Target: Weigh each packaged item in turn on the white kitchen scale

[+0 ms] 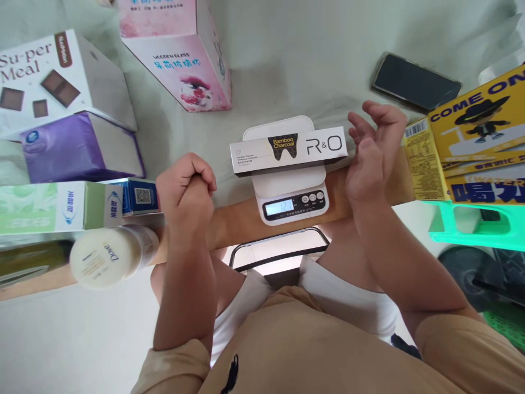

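Note:
A white toothpaste box (289,149), printed "Bamboo Charcoal" and "R&O", lies flat across the pan of a white digital kitchen scale (293,210). The scale's display is lit and appears to read 121. To the left of the box, my left hand (186,191) is closed in a fist near the table edge, with nothing showing in it. My right hand (377,148) is raised just past the box's right end, its fingers apart and slightly curled, holding nothing. Both hands are off the box and the scale.
On the left stand a "Su-per Meal" box (45,76), a purple tissue pack (69,145), a green-and-white box (41,205) and a Dove jar (109,257) at the edge. A pink box (180,60) is behind. Rightward lie a phone (414,82) and yellow boxes (479,120).

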`<state>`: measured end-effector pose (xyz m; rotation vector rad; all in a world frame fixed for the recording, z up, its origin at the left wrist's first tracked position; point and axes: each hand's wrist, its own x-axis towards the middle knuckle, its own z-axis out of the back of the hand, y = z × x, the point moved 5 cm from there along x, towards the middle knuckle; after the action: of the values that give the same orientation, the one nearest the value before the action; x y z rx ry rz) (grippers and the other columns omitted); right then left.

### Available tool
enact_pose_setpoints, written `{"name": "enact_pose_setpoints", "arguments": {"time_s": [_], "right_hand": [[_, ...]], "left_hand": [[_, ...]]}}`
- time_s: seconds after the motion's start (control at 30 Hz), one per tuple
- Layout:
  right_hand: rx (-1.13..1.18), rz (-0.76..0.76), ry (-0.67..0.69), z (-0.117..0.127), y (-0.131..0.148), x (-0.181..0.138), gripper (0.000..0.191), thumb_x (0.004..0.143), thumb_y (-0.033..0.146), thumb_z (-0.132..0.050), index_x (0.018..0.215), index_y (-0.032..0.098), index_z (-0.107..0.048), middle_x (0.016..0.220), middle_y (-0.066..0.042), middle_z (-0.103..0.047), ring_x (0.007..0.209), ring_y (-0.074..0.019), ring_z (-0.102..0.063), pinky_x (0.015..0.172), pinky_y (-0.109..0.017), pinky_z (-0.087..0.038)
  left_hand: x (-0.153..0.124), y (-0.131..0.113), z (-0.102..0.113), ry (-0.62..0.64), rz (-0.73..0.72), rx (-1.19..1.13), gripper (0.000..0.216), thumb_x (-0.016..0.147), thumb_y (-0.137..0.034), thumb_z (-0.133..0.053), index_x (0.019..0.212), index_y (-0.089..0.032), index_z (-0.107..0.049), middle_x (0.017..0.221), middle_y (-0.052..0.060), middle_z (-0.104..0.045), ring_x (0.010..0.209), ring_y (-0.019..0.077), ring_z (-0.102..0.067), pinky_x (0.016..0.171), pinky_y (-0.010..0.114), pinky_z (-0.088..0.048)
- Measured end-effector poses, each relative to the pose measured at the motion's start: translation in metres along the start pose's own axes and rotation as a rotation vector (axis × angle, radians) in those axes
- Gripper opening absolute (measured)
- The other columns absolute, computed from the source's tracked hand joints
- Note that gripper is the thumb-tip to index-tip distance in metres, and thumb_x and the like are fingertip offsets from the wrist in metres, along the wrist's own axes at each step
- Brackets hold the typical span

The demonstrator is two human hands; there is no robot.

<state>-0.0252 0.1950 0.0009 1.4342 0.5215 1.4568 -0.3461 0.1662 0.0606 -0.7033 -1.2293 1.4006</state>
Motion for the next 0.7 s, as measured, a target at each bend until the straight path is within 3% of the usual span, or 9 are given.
{"name": "enact_pose_setpoints", "arguments": {"time_s": [0.17,0.3,0.37,0.43,0.53,0.7], "right_hand": [[0.029,0.032,0.133,-0.006,0.012,-0.001,0.058,0.092,0.063,-0.063,0.146,0.042,-0.054,0.148,-0.003,-0.061,0.136,-0.0266,-0.066,0.116,-0.054,-0.057],[-0.097,0.039,0.327,-0.014,0.013,-0.002,0.058,0.079,0.045,-0.080,0.134,0.033,-0.064,0.136,-0.007,-0.067,0.124,-0.0285,-0.065,0.112,-0.054,-0.060],[-0.164,0.040,0.341,-0.014,0.016,-0.004,0.051,0.078,0.039,-0.081,0.127,0.031,-0.069,0.131,-0.008,-0.068,0.117,-0.0273,-0.065,0.110,-0.053,-0.060],[-0.201,0.069,0.275,-0.006,0.023,-0.006,0.045,0.082,0.040,-0.079,0.125,0.031,-0.071,0.128,-0.008,-0.069,0.111,-0.0254,-0.065,0.106,-0.052,-0.061],[-0.295,0.089,0.065,0.023,0.032,-0.014,0.042,0.085,0.049,-0.077,0.120,0.027,-0.074,0.128,-0.009,-0.067,0.112,-0.0251,-0.065,0.107,-0.051,-0.060],[-0.492,-0.151,-0.379,0.095,0.034,-0.052,0.038,0.080,0.043,-0.074,0.111,0.022,-0.070,0.120,-0.009,-0.063,0.118,-0.0234,-0.061,0.118,-0.052,-0.054]], "left_hand": [[-0.002,0.000,-0.012,0.038,0.115,-0.077,0.024,0.092,-0.023,-0.055,0.072,-0.024,-0.069,0.060,0.000,-0.059,0.055,0.0133,-0.049,0.054,0.035,-0.033],[0.002,-0.001,-0.021,0.085,0.079,-0.074,0.026,0.098,-0.033,-0.061,0.074,-0.024,-0.068,0.064,0.000,-0.062,0.057,0.0127,-0.049,0.056,0.035,-0.036],[0.004,-0.003,-0.023,0.088,0.043,-0.094,0.025,0.097,-0.030,-0.061,0.074,-0.023,-0.068,0.063,0.000,-0.060,0.056,0.0122,-0.048,0.056,0.035,-0.035],[0.003,-0.007,-0.023,0.070,0.002,-0.113,0.023,0.094,-0.027,-0.063,0.072,-0.023,-0.067,0.060,-0.001,-0.059,0.052,0.0114,-0.046,0.054,0.034,-0.031],[-0.002,-0.014,-0.017,0.030,-0.011,-0.117,0.022,0.088,-0.024,-0.064,0.067,-0.023,-0.065,0.055,-0.002,-0.056,0.048,0.0109,-0.040,0.053,0.034,-0.029],[-0.018,-0.020,-0.001,0.056,0.041,-0.128,0.022,0.087,-0.026,-0.065,0.065,-0.026,-0.065,0.054,-0.003,-0.056,0.049,0.0126,-0.039,0.054,0.034,-0.029]]}}
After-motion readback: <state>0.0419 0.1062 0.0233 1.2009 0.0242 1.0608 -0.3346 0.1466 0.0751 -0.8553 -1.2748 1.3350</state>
